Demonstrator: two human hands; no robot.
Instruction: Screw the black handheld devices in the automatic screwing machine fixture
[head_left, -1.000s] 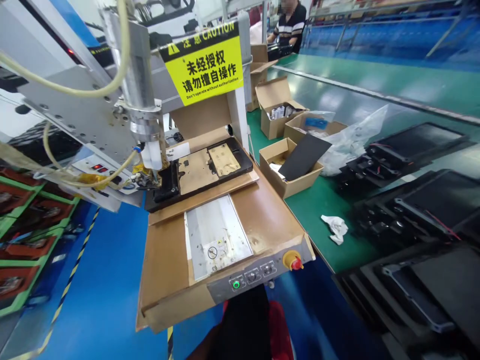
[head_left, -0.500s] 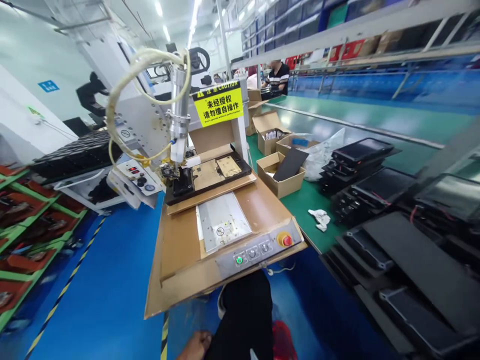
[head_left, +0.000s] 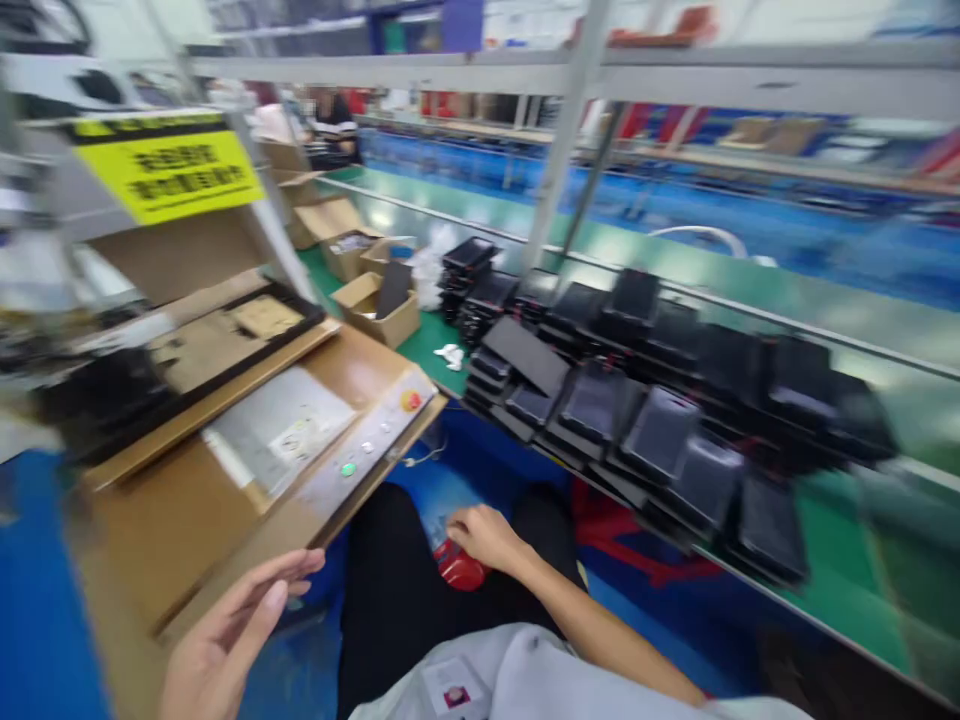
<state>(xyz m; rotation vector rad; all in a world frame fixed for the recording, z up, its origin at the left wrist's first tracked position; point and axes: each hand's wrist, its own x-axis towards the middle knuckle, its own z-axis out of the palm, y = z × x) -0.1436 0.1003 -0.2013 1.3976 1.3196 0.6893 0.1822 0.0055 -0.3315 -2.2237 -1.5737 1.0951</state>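
Observation:
My left hand (head_left: 232, 635) is open at the lower left, fingers stretched out and thumb apart, with nothing in it. It is close to the front edge of the brown machine base (head_left: 172, 530). Between my legs, my right hand (head_left: 480, 535) has its fingers curled at a red stool (head_left: 459, 572), apparently on the front edge of its seat; the fingertips are partly hidden. A control strip (head_left: 367, 445) with a green-lit button and a red emergency knob (head_left: 410, 401) runs along the base. Behind it lies a black-framed fixture (head_left: 225, 345), blurred by motion.
On the green bench (head_left: 840, 540) to the right stand several dark flat units (head_left: 664, 430) in rows and stacks. Cardboard boxes (head_left: 386, 310) and a crumpled white piece (head_left: 450, 356) lie farther back. A metal post (head_left: 566, 150) rises behind. A co-worker (head_left: 334, 125) sits far off.
My view has swung right, so the machine now sits at the left and more of the bench shows. Both hands are now in view; earlier only one closed hand showed at the bottom.

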